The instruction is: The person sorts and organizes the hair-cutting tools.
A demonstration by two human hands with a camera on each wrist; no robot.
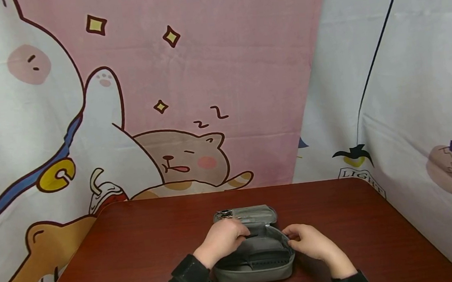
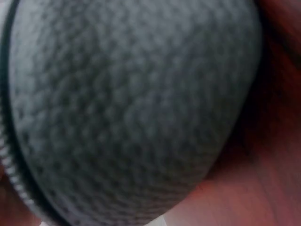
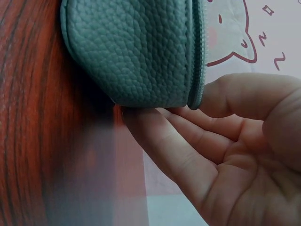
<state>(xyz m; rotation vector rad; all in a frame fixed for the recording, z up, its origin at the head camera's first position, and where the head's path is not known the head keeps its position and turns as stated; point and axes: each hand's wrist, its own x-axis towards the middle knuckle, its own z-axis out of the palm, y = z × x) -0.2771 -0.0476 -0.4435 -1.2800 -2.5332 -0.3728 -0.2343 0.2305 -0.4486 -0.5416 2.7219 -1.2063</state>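
Note:
A grey-green pebbled pencil case [image 1: 255,275] lies unzipped on the table, its lid [image 1: 253,213] folded back at the far side. Inside, a dark pocket [image 1: 268,260] runs along the near wall. My left hand [image 1: 223,239] reaches over the left rim with bent fingers; a thin dark item [image 1: 253,235] shows at its fingertips, its kind too small to make out. At the right end, my right hand [image 1: 311,241] grips the case, thumb at the zipper edge [image 3: 197,70] and fingers against the outer side. The left wrist view holds only the case's wall [image 2: 136,108], blurred.
The case stands on a reddish-brown wooden table [image 1: 145,239]. Behind the table hangs a pink and white cloth [image 1: 235,67] with cartoon animals. A metallic zipper pull [image 1: 224,214] lies by the lid's left end.

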